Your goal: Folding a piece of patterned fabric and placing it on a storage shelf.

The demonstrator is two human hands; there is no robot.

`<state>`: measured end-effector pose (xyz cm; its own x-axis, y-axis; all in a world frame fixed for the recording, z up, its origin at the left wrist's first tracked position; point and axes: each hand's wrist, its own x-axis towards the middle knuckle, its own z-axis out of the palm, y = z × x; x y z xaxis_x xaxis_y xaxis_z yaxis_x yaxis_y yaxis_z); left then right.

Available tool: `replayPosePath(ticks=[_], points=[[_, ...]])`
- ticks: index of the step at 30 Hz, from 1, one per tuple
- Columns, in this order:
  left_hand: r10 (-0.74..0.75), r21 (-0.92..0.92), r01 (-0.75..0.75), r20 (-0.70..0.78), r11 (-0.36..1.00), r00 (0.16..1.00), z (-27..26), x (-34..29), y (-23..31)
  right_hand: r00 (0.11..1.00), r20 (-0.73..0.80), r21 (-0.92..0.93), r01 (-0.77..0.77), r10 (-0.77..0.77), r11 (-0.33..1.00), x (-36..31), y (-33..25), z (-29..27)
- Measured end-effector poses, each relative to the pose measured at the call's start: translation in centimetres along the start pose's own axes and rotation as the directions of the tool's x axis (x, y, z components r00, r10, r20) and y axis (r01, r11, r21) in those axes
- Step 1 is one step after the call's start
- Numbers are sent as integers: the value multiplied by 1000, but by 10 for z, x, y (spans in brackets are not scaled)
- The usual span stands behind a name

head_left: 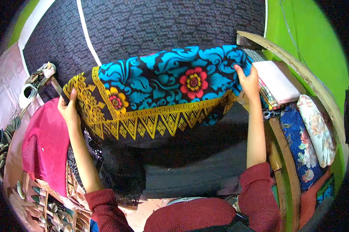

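Observation:
Between my two hands stretches a patterned cloth [155,87], black with blue scrolls, red and yellow flowers and a gold zigzag border. My left hand [69,106] grips its left end, the thumb on top and the other fingers hidden behind the fabric. At the right end my right hand [248,83] pinches the cloth the same way. The cloth looks folded and is held raised at a slant. Beneath it lies dark plain fabric [197,170] across the surface in front of me.
On the left are a magenta cloth [45,147] and several shoes [39,197]. To the right, a white folded cloth [276,81], a blue floral cloth [300,143] and a white floral roll [317,131] lie beside a curved wooden rail [298,63]. A dark patterned sheet [174,27] hangs behind.

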<state>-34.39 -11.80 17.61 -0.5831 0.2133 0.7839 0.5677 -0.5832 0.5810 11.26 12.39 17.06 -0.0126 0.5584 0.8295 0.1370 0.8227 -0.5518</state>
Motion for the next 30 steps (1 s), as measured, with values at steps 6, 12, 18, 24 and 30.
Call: replayPosePath(ticks=[6,12,18,24,30], points=[[-36,-60,41,89,997,995,-10,-36,47,995,-41,58,-87,89,995,-45,-40,-64],[-320,111,301,336,947,886,37,-46,23,987,64,-245,-127,147,961,-67,-28,-82],[-838,405,761,438,507,326,66,-116,-140,845,202,-718,-216,496,661,-127,83,-60],[-819,600,644,569,474,74,94,-179,-223,728,274,-539,-425,628,727,-169,213,-77],[-663,308,715,693,627,283,103,-180,-218,259,482,-187,-903,837,387,-165,230,-91]])
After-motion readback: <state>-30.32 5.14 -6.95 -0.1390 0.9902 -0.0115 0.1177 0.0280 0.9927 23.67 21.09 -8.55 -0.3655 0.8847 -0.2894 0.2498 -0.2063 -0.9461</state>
